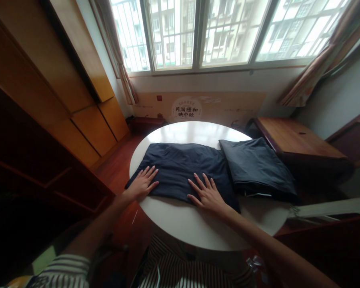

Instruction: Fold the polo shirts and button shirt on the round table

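A dark navy folded garment (180,164) lies flat across a round white table (174,218). My left hand (142,184) rests on its left end with the fingers spread. Palm down, my right hand (206,194) lies on the front right part of the same cloth, fingers apart. Neither hand grips anything. To the right, a second dark folded garment (256,166) sits in a thicker stack, its left side touching or overlapping the first one; it hangs near the table's right edge.
A wooden desk (300,136) stands behind the table on the right. Wooden cabinets (87,120) line the left side. A printed banner (210,106) runs below the barred windows (180,36), with curtains (321,68) at the sides. A pale bar (336,207) juts in from the right.
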`<action>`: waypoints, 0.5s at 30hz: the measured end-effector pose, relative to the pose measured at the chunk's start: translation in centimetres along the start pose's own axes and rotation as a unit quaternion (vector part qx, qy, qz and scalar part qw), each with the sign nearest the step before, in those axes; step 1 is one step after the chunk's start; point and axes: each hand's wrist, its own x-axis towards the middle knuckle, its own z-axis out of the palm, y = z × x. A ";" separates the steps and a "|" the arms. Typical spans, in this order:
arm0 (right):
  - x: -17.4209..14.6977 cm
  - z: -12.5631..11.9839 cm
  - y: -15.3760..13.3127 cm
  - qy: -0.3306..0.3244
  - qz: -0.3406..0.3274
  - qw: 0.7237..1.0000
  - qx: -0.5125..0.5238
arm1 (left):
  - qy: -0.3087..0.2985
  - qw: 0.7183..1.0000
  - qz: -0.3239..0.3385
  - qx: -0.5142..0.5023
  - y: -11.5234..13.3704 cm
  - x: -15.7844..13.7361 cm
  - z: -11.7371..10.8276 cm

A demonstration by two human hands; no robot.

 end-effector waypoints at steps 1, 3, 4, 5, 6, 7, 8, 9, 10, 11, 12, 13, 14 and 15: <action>-1.0 0.5 0.4 0.010 0.005 1.000 -0.008 | 0.002 1.000 -0.009 0.008 -1.1 -0.8 -0.1; -2.8 0.9 0.9 0.021 0.014 1.000 -0.017 | -0.006 1.000 0.005 0.018 -2.9 -2.4 -0.7; -3.5 1.0 1.0 0.021 0.018 0.999 -0.020 | -0.012 0.999 0.027 0.020 -3.6 -3.2 -1.1; -3.9 0.8 1.0 0.015 0.022 0.999 -0.021 | -0.015 0.998 0.055 0.021 -4.3 -3.8 -1.5; -4.0 0.5 0.8 0.005 0.029 0.999 -0.019 | -0.014 0.996 0.087 0.022 -4.9 -4.4 -2.0; -3.9 0.1 0.6 -0.004 0.037 0.999 -0.014 | -0.010 0.993 0.119 0.022 -5.4 -4.9 -2.4; -3.6 -0.4 0.2 -0.012 0.043 0.999 -0.005 | -0.001 0.989 0.146 0.023 -5.8 -5.2 -2.8; -3.1 -1.0 -0.4 -0.016 0.043 0.999 0.008 | 0.010 0.986 0.168 0.025 -6.2 -5.5 -3.1; -2.4 -1.6 -1.0 -0.017 0.035 0.999 0.026 | 0.023 0.983 0.182 0.027 -6.5 -5.7 -3.4; -1.6 -2.3 -1.9 -0.016 0.020 0.999 0.048 | 0.038 0.981 0.191 0.029 -6.6 -5.7 -3.6; -0.7 -2.8 -2.9 -0.013 -0.001 0.997 0.072 | 0.055 0.979 0.192 0.029 -6.5 -5.6 -3.8; 0.3 -3.2 -4.0 -0.008 -0.025 0.995 0.095 | 0.078 0.978 0.191 0.026 -6.3 -5.5 -4.1; 1.3 -3.5 -5.2 -0.002 -0.048 0.992 0.114 | 0.104 0.976 0.188 0.020 -6.0 -5.3 -4.4; 2.5 -3.7 -6.6 0.004 -0.066 0.990 0.128 | 0.137 0.973 0.185 0.011 -5.5 -5.0 -4.7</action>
